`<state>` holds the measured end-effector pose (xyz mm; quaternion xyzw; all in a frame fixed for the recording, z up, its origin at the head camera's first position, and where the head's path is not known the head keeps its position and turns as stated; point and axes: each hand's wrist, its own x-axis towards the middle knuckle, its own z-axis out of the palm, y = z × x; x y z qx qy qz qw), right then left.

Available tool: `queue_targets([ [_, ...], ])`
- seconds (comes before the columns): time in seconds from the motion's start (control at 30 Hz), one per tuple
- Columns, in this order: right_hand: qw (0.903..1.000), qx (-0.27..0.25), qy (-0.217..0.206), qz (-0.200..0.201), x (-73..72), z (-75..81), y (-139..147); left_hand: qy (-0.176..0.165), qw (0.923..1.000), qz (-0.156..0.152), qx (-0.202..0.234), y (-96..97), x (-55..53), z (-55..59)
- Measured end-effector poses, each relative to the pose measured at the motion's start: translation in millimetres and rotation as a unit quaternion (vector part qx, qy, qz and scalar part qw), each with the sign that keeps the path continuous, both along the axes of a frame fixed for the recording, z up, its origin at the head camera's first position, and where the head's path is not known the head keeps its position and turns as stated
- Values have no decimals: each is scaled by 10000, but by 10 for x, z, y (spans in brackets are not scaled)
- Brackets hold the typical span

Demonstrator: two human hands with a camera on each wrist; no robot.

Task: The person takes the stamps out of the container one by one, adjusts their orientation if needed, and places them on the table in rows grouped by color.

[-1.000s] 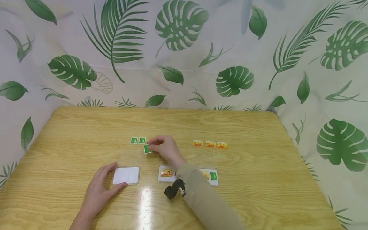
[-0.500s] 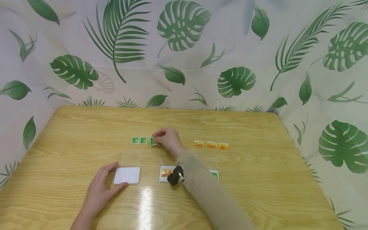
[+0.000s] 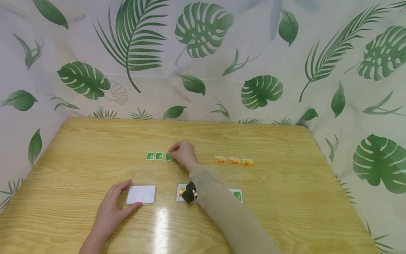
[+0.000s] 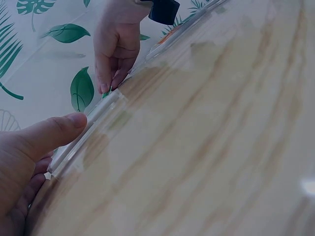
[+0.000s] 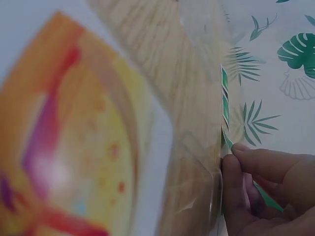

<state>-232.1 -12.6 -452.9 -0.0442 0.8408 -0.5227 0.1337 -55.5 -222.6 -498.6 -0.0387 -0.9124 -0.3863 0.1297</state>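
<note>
My right hand [image 3: 184, 154] pinches a small green card with a white border [image 3: 168, 157] at the right end of a short row. Two like green cards [image 3: 154, 156] lie flat to its left. In the right wrist view the card's edge shows at the tips of thumb and finger. My left hand [image 3: 111, 210] holds a clear plastic case with a white insert [image 3: 141, 194], thumb along the near edge and fingers at the far left corner. The left wrist view shows that thumb on the case's rim [image 4: 74, 145].
Three orange picture cards [image 3: 234, 161] lie in a row to the right. Under my right forearm, partly covered, are a case with an orange picture [image 3: 179, 189] and one with a green picture [image 3: 237, 195]. A leaf-patterned cloth [image 3: 209, 88] hangs behind the wooden table [image 3: 301, 197].
My right hand has moved the green card away and to the right, into line with the other two, and still pinches it. My left hand stays at the case.
</note>
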Motion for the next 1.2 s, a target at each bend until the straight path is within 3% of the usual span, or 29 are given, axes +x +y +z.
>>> queue_targets([
  [0.5,9965,655,496,125,-5,-19,-72,-39,10000,-10,47,11,7,-10],
  [1.2,9961,644,593,71,15,-13,-74,57,10000,32,21,29,28,20],
])
